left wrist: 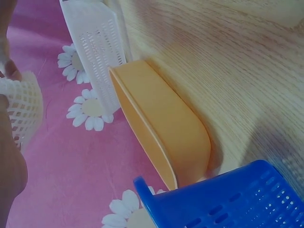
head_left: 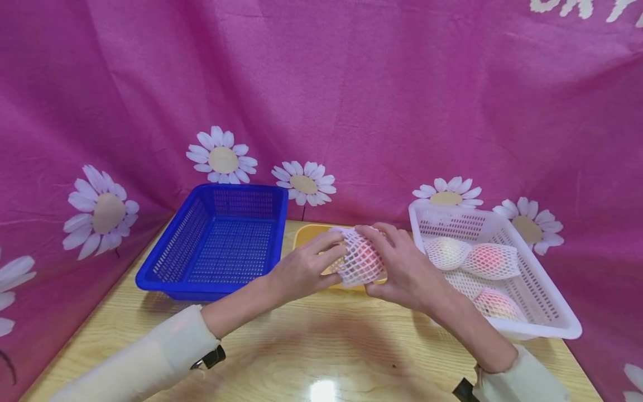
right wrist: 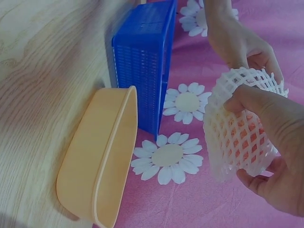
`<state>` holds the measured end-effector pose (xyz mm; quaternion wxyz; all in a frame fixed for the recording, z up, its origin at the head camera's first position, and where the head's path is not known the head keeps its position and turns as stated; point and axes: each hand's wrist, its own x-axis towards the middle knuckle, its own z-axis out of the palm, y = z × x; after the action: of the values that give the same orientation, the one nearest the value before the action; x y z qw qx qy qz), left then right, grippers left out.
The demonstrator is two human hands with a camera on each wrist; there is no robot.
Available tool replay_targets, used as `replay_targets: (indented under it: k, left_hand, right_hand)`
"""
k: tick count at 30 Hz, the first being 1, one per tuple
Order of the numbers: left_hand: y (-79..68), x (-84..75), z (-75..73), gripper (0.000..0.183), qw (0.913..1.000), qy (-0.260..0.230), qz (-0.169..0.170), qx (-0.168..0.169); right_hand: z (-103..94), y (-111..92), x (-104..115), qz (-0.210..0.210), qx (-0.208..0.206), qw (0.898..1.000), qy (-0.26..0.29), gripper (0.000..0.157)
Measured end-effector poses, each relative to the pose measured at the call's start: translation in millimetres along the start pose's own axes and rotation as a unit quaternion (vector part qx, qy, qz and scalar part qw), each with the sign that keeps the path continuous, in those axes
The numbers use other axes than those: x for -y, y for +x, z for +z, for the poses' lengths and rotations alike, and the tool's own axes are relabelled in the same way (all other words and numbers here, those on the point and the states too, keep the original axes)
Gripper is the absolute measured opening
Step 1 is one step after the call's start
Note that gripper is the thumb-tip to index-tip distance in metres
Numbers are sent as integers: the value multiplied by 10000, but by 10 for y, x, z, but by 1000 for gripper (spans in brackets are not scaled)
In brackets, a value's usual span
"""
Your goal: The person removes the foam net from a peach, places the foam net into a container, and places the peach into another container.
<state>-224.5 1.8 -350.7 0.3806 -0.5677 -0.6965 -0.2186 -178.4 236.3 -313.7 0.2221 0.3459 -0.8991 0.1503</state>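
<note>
Held up over the yellow tub (head_left: 307,232) is a reddish round fruit (head_left: 368,259) inside a white foam net (head_left: 351,272). My right hand (head_left: 408,269) grips it from the right, thumb and fingers spread around the netted fruit. From the other side my left hand (head_left: 301,269) pinches the net near its open end. Yellow and red skin shows through the mesh in the right wrist view. Only part of the left hand (left wrist: 10,173) and the net (left wrist: 26,107) appears at the edge of the left wrist view.
A blue basket (head_left: 250,200) with slotted sides stands on the left of the wooden table (head_left: 301,346). On the right, a white basket (head_left: 547,293) holds three netted fruits, one pale yellow (head_left: 446,253) and two pinkish. Behind hangs a purple cloth (head_left: 351,111) with daisies.
</note>
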Motion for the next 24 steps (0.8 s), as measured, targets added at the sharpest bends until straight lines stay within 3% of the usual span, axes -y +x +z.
replay_targets:
  k: [16, 24]
  left_hand:
    - [-20, 59, 108, 59, 9988, -399, -179, 217]
    - [-47, 77, 145, 61, 9989, -359, -146, 278]
  right_hand:
    - [32, 34, 34, 214, 176, 9995, 127, 105]
    - [80, 49, 48, 224, 235, 9991, 286, 103]
